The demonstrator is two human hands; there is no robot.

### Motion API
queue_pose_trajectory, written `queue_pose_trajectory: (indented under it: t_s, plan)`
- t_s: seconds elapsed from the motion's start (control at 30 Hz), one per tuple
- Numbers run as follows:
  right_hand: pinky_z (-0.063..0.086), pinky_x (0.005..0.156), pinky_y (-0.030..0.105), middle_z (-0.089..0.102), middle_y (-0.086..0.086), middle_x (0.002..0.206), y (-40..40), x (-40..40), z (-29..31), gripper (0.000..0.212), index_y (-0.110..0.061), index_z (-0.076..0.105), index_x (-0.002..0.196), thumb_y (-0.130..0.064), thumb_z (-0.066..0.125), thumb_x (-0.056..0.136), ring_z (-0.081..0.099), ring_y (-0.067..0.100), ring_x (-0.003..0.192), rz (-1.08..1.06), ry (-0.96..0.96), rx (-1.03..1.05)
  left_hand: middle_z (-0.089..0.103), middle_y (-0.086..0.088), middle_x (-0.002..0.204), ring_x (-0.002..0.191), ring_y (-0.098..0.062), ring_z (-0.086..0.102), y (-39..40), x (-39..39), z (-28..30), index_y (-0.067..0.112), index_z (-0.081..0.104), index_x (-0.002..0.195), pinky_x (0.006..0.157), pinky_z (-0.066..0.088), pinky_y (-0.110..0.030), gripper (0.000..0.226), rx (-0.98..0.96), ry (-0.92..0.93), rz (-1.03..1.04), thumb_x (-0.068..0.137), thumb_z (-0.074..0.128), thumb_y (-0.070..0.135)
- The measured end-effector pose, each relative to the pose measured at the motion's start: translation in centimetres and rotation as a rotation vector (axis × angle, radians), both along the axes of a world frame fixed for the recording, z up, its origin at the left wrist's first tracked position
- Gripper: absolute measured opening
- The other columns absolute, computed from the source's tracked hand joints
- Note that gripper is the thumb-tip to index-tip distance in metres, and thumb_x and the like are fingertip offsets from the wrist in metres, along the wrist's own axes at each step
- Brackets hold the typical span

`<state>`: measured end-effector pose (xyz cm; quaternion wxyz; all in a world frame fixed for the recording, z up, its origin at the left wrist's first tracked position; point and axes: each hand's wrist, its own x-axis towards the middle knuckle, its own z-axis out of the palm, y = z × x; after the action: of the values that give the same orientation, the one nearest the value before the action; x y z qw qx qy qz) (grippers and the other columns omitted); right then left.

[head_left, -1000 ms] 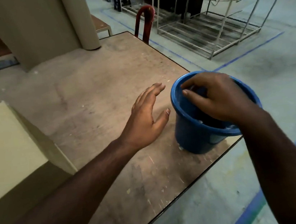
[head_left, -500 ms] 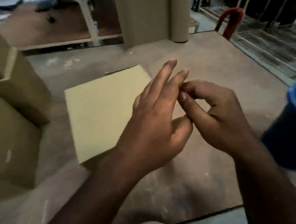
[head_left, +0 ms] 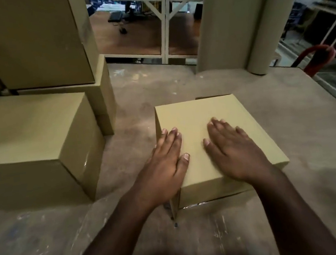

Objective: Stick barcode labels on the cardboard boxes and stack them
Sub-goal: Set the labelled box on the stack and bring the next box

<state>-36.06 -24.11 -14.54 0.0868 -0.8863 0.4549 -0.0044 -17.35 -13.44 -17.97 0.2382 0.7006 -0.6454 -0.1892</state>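
Pressing flat on smooth square cardboard box: left hand, right hand, fingers spread, gripping nothing; scuffed table beneath.

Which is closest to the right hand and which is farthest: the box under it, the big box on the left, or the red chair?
1. Box under the right hand: small box, touching the palm.
2. Big box, on the table to the left.
3. Red chair, past the table's far right corner.
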Motion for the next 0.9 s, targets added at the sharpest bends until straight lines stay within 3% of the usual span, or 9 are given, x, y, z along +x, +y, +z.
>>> queue_pose_trajectory:
  t_s: [0.03, 0.1, 0.2, 0.37, 0.5, 0.6, 0.77, 0.9]
  plan:
    - [0.001, 0.13, 0.038, -0.001, -0.006, 0.175, -0.1, 0.3, 0.0, 0.07, -0.022, 0.007, 0.168, -0.058, 0.011, 0.108, -0.003, 0.011, 0.161, -0.03, 0.006, -0.014, -0.013, 0.017, 0.17, 0.151, 0.003, -0.025, 0.0, -0.1, -0.1, 0.026, 0.002, 0.165, 0.128, -0.003, -0.03, 0.064, -0.004, -0.006, 0.008, 0.11, 0.024, 0.048]
    - [0.001, 0.128, 0.036, 0.004, -0.003, 0.175, 0.7, 1.8, 0.2, 0.071, -0.021, 0.011, 0.167, -0.057, 0.008, 0.106, 0.001, 0.014, 0.162, 0.115, -0.012, -0.032, -0.012, 0.016, 0.17, 0.151, 0.004, -0.025, -0.1, -0.1, -0.1, 0.025, 0.003, 0.165, 0.129, -0.002, -0.03, 0.064, -0.019, -0.02, 0.008, 0.109, 0.021, 0.05]
    - [0.0, 0.13, 0.035, 0.003, -0.013, 0.174, 0.7, 2.3, -0.1, 0.072, -0.029, 0.011, 0.167, -0.06, 0.006, 0.103, -0.002, 0.005, 0.16, 0.316, -0.009, 0.024, -0.012, 0.02, 0.169, 0.15, 0.007, -0.024, 0.1, 0.2, -0.1, 0.028, 0.003, 0.164, 0.128, -0.001, -0.029, 0.062, -0.005, -0.032, 0.01, 0.109, 0.019, 0.05]
    - [-0.001, 0.131, 0.046, 0.006, -0.005, 0.175, -6.3, -3.6, 1.2, 0.066, -0.023, 0.012, 0.167, -0.054, 0.015, 0.109, 0.004, 0.014, 0.162, -0.145, 0.123, -0.061, -0.014, 0.023, 0.168, 0.148, 0.009, -0.025, 0.0, 0.1, 0.0, 0.032, 0.001, 0.164, 0.128, 0.001, -0.03, 0.061, -0.008, -0.009, 0.015, 0.11, 0.023, 0.048]
    - [0.003, 0.13, 0.05, 0.016, -0.005, 0.174, -6.8, -3.2, 1.0, 0.054, -0.032, 0.026, 0.164, -0.043, 0.03, 0.111, 0.009, 0.018, 0.161, -0.055, -0.015, -0.152, -0.013, 0.024, 0.168, 0.147, 0.011, -0.026, 0.3, -0.1, 0.1, 0.033, 0.001, 0.164, 0.126, 0.0, -0.026, 0.062, -0.007, 0.002, 0.03, 0.108, 0.02, 0.051]
    - [0.015, 0.129, 0.053, 0.026, -0.007, 0.171, -7.3, -2.6, 0.5, 0.05, -0.04, 0.039, 0.157, -0.039, 0.035, 0.107, 0.02, 0.022, 0.159, 0.032, -0.06, -0.185, -0.014, 0.023, 0.168, 0.149, 0.008, -0.025, 0.3, -0.4, 0.7, 0.032, 0.0, 0.164, 0.126, -0.003, -0.027, 0.061, 0.032, -0.002, 0.036, 0.109, 0.022, 0.049]
    - [0.046, 0.108, 0.047, 0.063, 0.001, 0.146, -7.3, -2.5, -0.7, 0.035, -0.029, 0.07, 0.135, -0.029, 0.054, 0.103, 0.056, 0.03, 0.13, 0.127, -0.215, -0.258, -0.016, 0.014, 0.17, 0.153, -0.002, -0.024, -0.7, -0.6, 1.6, 0.027, -0.005, 0.164, 0.126, -0.017, -0.043, 0.07, 0.143, -0.198, 0.053, 0.102, 0.013, 0.052]
    - [0.048, 0.083, 0.036, 0.073, -0.003, 0.118, -6.6, -2.5, -0.2, 0.021, -0.026, 0.08, 0.112, -0.026, 0.064, 0.098, 0.061, 0.025, 0.105, 0.134, -0.286, -0.355, -0.013, 0.003, 0.172, 0.157, -0.011, -0.017, -2.8, -2.0, 2.2, 0.018, -0.002, 0.165, 0.126, -0.015, -0.044, 0.07, 0.145, -0.263, 0.128, 0.107, 0.021, 0.051]
